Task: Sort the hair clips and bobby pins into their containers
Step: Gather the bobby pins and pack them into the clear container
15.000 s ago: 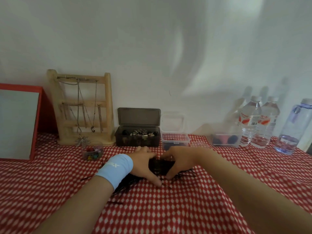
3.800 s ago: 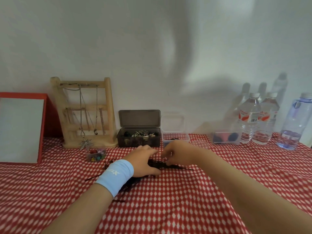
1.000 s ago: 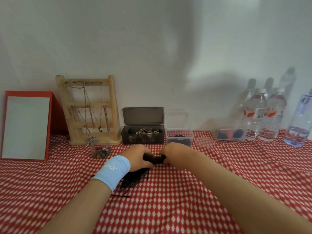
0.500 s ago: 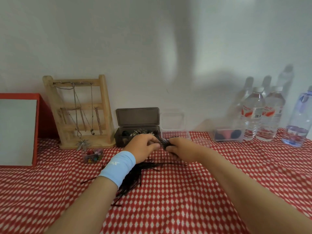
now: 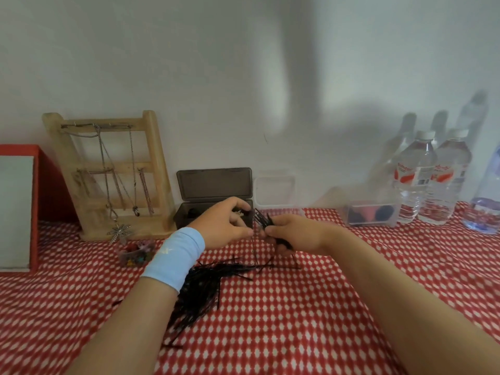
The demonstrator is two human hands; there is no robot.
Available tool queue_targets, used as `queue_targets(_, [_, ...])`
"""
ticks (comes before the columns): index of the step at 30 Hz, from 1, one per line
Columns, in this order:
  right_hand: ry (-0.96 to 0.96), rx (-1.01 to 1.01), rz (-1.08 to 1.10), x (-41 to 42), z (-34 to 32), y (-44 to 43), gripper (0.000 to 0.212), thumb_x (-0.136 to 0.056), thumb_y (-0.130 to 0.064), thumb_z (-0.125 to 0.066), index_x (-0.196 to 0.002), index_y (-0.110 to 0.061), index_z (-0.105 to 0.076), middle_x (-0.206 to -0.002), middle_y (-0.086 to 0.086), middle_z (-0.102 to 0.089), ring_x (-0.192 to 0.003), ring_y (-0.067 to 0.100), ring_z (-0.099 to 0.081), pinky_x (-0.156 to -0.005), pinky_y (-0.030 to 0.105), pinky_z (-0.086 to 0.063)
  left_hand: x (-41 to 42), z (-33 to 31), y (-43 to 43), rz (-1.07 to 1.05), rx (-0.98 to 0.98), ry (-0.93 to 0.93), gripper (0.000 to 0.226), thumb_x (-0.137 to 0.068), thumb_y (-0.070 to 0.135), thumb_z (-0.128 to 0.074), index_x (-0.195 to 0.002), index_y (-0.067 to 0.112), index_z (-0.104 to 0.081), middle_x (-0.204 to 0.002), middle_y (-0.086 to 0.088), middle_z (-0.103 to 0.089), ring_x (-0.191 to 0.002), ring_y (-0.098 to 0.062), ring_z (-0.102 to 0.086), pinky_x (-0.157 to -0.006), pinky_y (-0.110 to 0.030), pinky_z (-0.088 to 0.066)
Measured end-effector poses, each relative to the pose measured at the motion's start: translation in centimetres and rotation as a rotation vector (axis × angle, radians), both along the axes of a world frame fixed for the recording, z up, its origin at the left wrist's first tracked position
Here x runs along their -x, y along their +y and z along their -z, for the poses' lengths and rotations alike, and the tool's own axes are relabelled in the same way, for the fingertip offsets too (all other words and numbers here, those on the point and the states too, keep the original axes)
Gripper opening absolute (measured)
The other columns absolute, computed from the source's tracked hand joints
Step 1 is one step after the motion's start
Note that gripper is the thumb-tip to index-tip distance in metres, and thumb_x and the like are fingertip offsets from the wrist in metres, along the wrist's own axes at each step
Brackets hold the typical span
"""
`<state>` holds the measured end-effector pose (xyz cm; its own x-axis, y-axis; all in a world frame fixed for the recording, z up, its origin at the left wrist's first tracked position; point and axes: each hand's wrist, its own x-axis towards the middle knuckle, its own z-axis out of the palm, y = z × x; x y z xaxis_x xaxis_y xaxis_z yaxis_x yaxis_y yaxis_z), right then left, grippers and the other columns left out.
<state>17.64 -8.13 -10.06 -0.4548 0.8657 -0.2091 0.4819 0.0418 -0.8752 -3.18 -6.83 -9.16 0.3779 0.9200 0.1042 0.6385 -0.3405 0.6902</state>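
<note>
Head view: the right hand [image 5: 295,234] is raised above the surface [image 5: 311,328], which carries a red-and-white checked cloth. The grip of this hand is curled and pinches a bunch of bobby pins [image 5: 261,219], whose black ends fan out toward 11 o'clock. The left hand [image 5: 224,223], with a light blue wristband [image 5: 173,258] on the wrist, is just beside the bunch at its 9 o'clock side. Its grip is curled, with thumb and forefinger pointing at the pins; whether they touch the pins cannot be told. A loose pile of bobby pins [image 5: 205,282] lies on the cloth at 6 o'clock from the left hand, partly under the left forearm. At 12 o'clock from the hands, against the wall, stands a brown box [image 5: 213,182] with its lid upright. A clear container [image 5: 273,190] with a raised lid stands just beside it at 3 o'clock; its contents are hidden by the hands. A wooden jewellery rack [image 5: 151,169] with hanging chains stands at 9 o'clock from the brown box. Two water bottles [image 5: 430,180] stand at 3 o'clock, well apart from the hands.
</note>
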Motion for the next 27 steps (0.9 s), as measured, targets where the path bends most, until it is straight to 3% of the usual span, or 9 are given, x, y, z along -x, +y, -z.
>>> queue_targets(5, [0.217, 0.058, -0.029, 0.0, 1.0, 0.5, 0.025, -0.108, -0.02, -0.039, -0.094, -0.014, -0.06, -0.075, -0.002, -0.053, -0.063, 0.01, -0.049, -0.064, 0.025, -0.045, 0.4, -1.5, 0.0, 0.131, 0.156, 0.153, 0.035, -0.093, 0.034, -0.065, -0.125, 0.032, -0.052, -0.092, 0.001, -0.074, -0.084, -0.013, -0.071, -0.085, -0.034, -0.058])
queue_targets(7, [0.333, 0.106, -0.053, 0.0, 1.0, 0.7, 0.024, -0.108, -0.017, -0.038, -0.097, -0.012, -0.058, -0.075, 0.0, -0.049, -0.064, 0.013, -0.049, -0.064, 0.028, -0.044, 0.1, -1.7, 0.1, 0.062, 0.051, 0.12, 0.027, -0.098, 0.033, -0.056, -0.125, 0.031, -0.055, -0.098, 0.0, -0.069, -0.084, -0.012, -0.069, -0.078, -0.032, -0.058])
queue_targets(10, [0.314, 0.061, -0.058, 0.0, 0.8, 0.7, 0.027, -0.109, -0.016, -0.038, -0.092, -0.014, -0.059, -0.078, 0.004, -0.051, -0.072, 0.015, -0.061, -0.076, 0.033, -0.051, -0.5, -1.4, 0.4, 0.025, -0.126, -0.08, 0.033, -0.101, 0.036, -0.047, -0.133, 0.032, -0.057, -0.126, 0.008, -0.064, -0.112, -0.004, -0.06, -0.101, -0.033, -0.049])
queue_targets(13, [0.281, -0.015, -0.04, 0.1, 0.8, 0.6, 0.029, -0.109, -0.016, -0.039, -0.09, -0.013, -0.061, -0.086, 0.011, -0.057, -0.087, 0.018, -0.07, -0.093, 0.04, -0.052, -1.4, -1.0, -0.2, 0.103, -0.148, -0.039, 0.037, -0.103, 0.032, -0.045, -0.138, 0.029, -0.055, -0.139, 0.013, -0.056, -0.129, -0.002, -0.048, -0.115, -0.031, -0.034])
queue_targets(15, [0.321, 0.006, -0.025, 0.1, 0.8, 0.6, 0.026, -0.109, -0.014, -0.038, -0.097, -0.007, -0.06, -0.087, 0.013, -0.058, -0.082, 0.019, -0.069, -0.086, 0.034, -0.057, -1.7, -0.7, -0.3, 0.099, -0.187, -0.004, 0.036, -0.103, 0.027, -0.047, -0.137, 0.03, -0.056, -0.136, 0.011, -0.059, -0.129, -0.002, -0.049, -0.116, -0.03, -0.033])
queue_targets(18, [0.443, 0.138, -0.062, 0.2, 0.6, 0.4, 0.02, -0.109, -0.016, -0.036, -0.104, -0.007, -0.054, -0.077, 0.005, -0.048, -0.066, 0.018, -0.053, -0.069, 0.033, -0.055, -1.8, -0.7, -0.2, 0.098, -0.198, -0.017, 0.039, -0.103, 0.028, -0.046, -0.141, 0.034, -0.05, -0.14, 0.011, -0.056, -0.131, -0.002, -0.047, -0.116, -0.032, -0.033])
queue_targets(24, [0.467, 0.106, -0.067, 0.4, 0.8, 0.6, 0.02, -0.109, -0.017, -0.037, -0.112, -0.008, -0.055, -0.076, 0.0, -0.046, -0.066, 0.013, -0.043, -0.066, 0.028, -0.045, -2.4, -0.4, -0.4, 0.145, -0.177, 0.001, 0.042, -0.104, 0.03, -0.044, -0.145, 0.037, -0.044, -0.147, 0.012, -0.048, -0.136, -0.001, -0.041, -0.113, -0.021, -0.03])
queue_targets(27, [0.468, 0.131, -0.065, 0.2, 0.9, 0.6, 0.02, -0.109, -0.018, -0.038, -0.114, -0.008, -0.054, -0.075, 0.001, -0.047, -0.063, 0.013, -0.042, -0.063, 0.028, -0.045, -3.0, 0.0, -0.6, 0.171, -0.182, 0.009, 0.044, -0.104, 0.028, -0.045, -0.147, 0.033, -0.04, -0.157, 0.015, -0.029, -0.142, 0.001, -0.026, -0.114, -0.018, -0.021])
